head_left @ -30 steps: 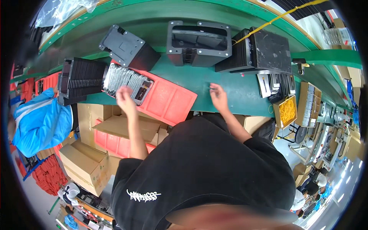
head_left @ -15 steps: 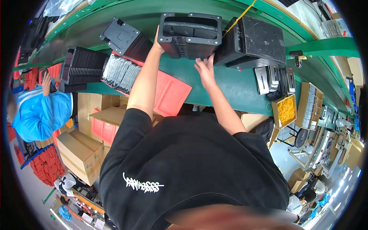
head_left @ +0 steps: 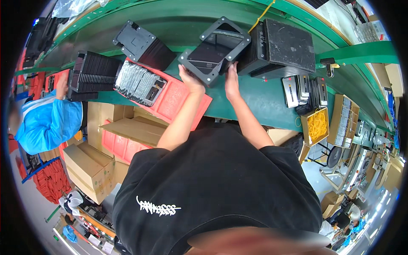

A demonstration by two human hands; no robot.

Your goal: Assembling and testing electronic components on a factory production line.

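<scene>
A stack of black rectangular tray frames (head_left: 196, 69) with glossy dark insides stands turned diagonally on the green workbench (head_left: 259, 100). My left hand (head_left: 191, 81) grips its near left corner, the fingers mostly out of sight beneath the edge. Against its near right side lies my right hand (head_left: 232, 83), thumb side up, with the fingertips partly hidden. A taller stack of black trays (head_left: 291, 44) sits close to the right of the frames. Further left, another black tray stack (head_left: 144, 44) leans at an angle.
A red tray (head_left: 174, 95) holds a row of thin silver-and-black panels (head_left: 138, 83). Dark panels (head_left: 297, 91) and a box of yellow rubber bands (head_left: 316, 125) lie on the right. Cardboard boxes (head_left: 89, 170) stand below left, near a person in blue (head_left: 51, 121).
The frame stack has rotated from square-on to diagonal. My left hand has come round from its far left side to the near corner; my right hand now touches its near side.
</scene>
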